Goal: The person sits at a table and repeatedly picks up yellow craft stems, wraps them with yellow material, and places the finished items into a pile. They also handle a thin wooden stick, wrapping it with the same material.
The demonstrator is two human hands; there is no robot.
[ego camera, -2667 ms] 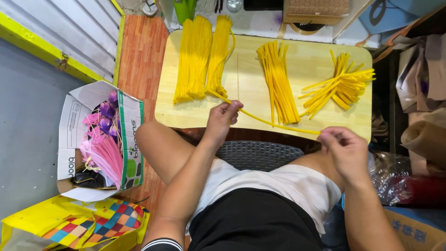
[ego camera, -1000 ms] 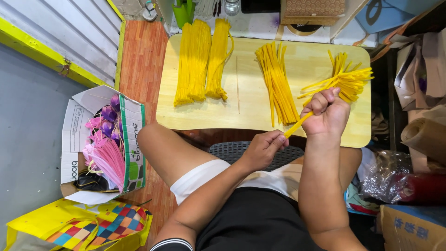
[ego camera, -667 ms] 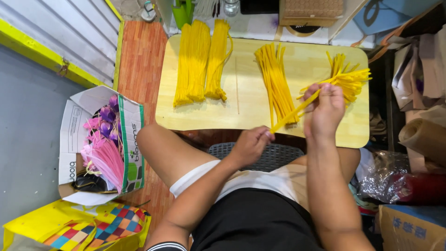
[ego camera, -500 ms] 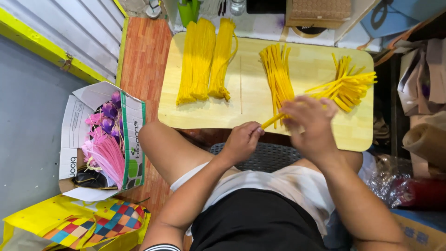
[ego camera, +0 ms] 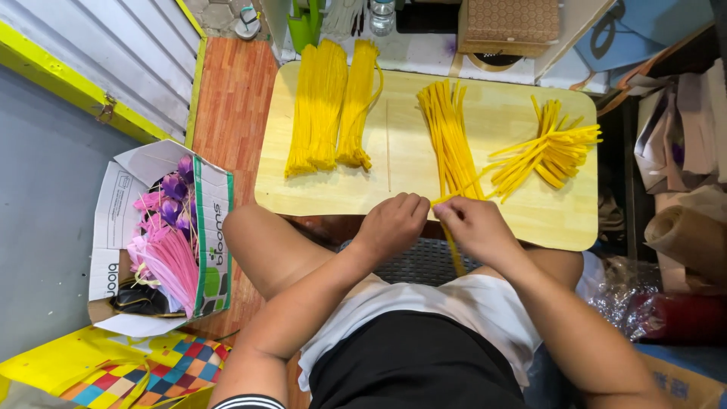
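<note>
My left hand point(ego camera: 394, 225) and my right hand point(ego camera: 474, 227) meet at the near edge of a low light-wood table point(ego camera: 401, 163). Together they pinch a bent yellow pipe cleaner point(ego camera: 453, 250); one end hangs down toward my lap, the other rises toward the table. Just beyond my hands lies a straight bundle of yellow pipe cleaners point(ego camera: 448, 136). A fanned pile of shorter yellow pieces point(ego camera: 547, 151) lies to the right. Two thick yellow bundles point(ego camera: 329, 106) rest on the table's left side.
A cardboard box point(ego camera: 163, 235) with pink and purple flower pieces stands on the floor at my left. A woven brown box point(ego camera: 507, 23) and a green object point(ego camera: 307, 26) sit beyond the table. Bags and rolled paper point(ego camera: 681, 235) crowd the right. A colourful checked sheet point(ego camera: 129, 371) lies lower left.
My right hand has come down from the fanned pile with a yellow pipe cleaner to the table's near edge. My left hand has risen to meet it, and both now grip the bent piece.
</note>
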